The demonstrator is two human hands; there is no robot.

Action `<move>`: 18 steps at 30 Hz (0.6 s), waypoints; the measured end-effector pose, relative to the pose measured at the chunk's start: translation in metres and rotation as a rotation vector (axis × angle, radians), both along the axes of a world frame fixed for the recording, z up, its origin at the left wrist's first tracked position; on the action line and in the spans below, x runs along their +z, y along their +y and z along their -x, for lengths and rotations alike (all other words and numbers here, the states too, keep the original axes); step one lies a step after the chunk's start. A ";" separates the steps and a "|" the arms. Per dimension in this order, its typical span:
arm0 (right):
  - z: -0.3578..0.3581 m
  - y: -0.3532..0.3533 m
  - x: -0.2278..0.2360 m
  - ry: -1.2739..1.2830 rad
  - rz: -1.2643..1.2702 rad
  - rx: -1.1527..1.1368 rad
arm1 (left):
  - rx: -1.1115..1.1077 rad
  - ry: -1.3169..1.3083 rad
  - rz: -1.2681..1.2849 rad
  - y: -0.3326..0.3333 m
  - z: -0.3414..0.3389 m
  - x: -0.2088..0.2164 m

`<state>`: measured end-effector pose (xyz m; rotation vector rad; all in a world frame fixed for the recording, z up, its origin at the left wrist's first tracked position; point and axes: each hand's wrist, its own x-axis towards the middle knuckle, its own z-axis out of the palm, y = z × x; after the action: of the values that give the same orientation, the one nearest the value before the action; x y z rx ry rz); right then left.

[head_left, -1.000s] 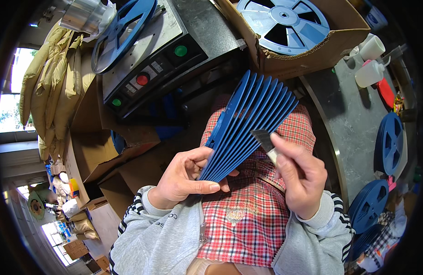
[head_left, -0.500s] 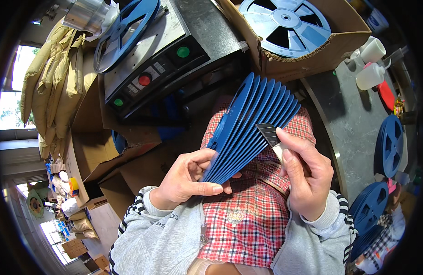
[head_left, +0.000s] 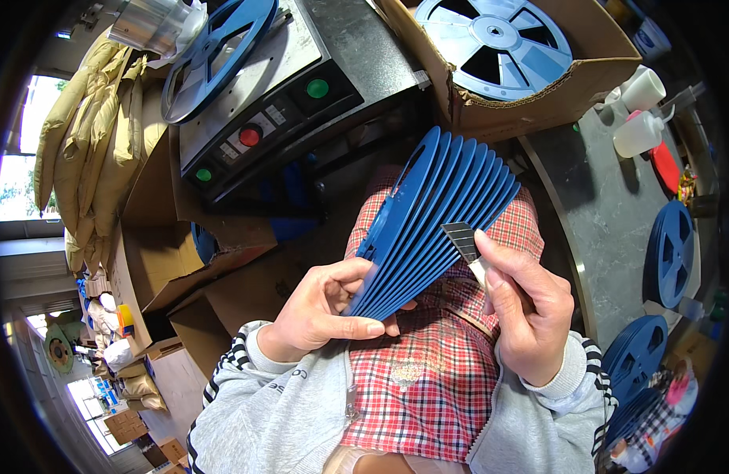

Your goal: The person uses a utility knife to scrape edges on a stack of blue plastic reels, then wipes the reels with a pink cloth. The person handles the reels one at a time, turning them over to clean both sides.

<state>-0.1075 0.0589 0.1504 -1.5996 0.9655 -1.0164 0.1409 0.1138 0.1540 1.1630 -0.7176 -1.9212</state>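
My left hand [head_left: 329, 304] is closed on the near edge of a fanned stack of blue plastic reels [head_left: 431, 229], with its thumb across the front. The thin discs spread apart toward the far end, above my lap. Between the thumb and fingers of my right hand [head_left: 530, 304] is a dark snap-off knife blade [head_left: 461, 240], scored with slanting lines and pale at its held end. The blade's tip lies close to the right side of the discs; whether it touches them I cannot tell.
A machine with green and red buttons [head_left: 250, 136] stands ahead, a blue reel [head_left: 222, 55] on it. Far right of it, a cardboard box [head_left: 522, 114] holds blue reels. On the grey table [head_left: 597, 205] are bottles and more reels. Another person [head_left: 657, 426] is at lower right.
My right hand has drawn the blade slightly down and toward me along the discs. The stack's fan has shifted a little; my left hand keeps its hold. The other person at lower right has moved.
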 end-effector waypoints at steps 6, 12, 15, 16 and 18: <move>-0.003 0.004 0.013 0.045 -0.071 0.048 | -0.002 0.012 -0.021 -0.002 0.000 -0.001; -0.004 -0.001 0.016 0.068 -0.028 0.055 | -0.011 -0.003 -0.006 0.001 0.001 0.000; -0.005 -0.004 0.017 0.076 -0.022 0.008 | -0.016 0.001 0.019 0.004 0.000 -0.002; -0.006 -0.004 0.016 0.082 -0.018 0.007 | -0.019 0.002 0.027 0.004 -0.001 -0.003; -0.006 0.003 0.023 0.119 -0.018 0.148 | -0.011 -0.009 0.006 0.006 -0.002 -0.001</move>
<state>-0.1015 0.0616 0.1731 -1.7053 0.9175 -0.8169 0.1425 0.1202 0.1525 1.1662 -0.7356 -1.9228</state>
